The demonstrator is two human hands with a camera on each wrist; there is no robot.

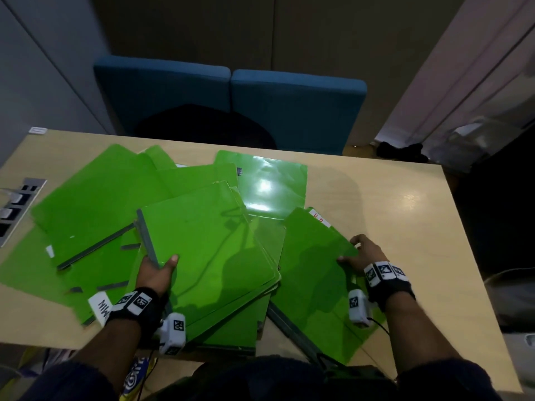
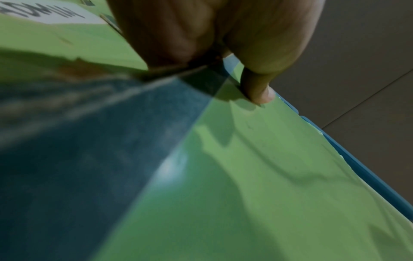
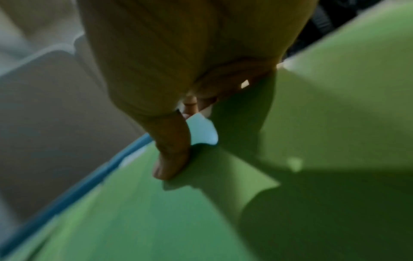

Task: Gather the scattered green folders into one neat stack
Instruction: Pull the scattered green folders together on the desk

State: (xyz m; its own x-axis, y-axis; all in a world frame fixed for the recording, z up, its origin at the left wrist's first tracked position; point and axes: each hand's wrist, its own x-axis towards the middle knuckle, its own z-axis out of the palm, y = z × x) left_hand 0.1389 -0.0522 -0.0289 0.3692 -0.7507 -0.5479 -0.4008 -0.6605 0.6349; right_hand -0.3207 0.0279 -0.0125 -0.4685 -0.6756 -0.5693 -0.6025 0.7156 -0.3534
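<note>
Several green folders lie scattered and overlapping across the wooden table [image 1: 390, 204]. My left hand [image 1: 162, 263] grips the grey spine edge of the middle pile of folders [image 1: 208, 247], with the thumb [image 2: 259, 91] on the top cover [image 2: 268, 176] and the fingers hidden beneath. My right hand [image 1: 354, 253] holds the right edge of a single folder [image 1: 315, 273] lying at the right; the thumb [image 3: 172, 159] presses on its cover [image 3: 156, 211] and the fingers curl under. More folders spread at the left [image 1: 95, 204], and a glossy one [image 1: 272, 186] lies at the back.
A power socket panel [image 1: 17, 206] is set into the table's left edge. Two blue chairs [image 1: 289, 108] stand behind the table. A white label [image 1: 100, 306] sticks out by my left wrist. Bare tabletop shows on the right side.
</note>
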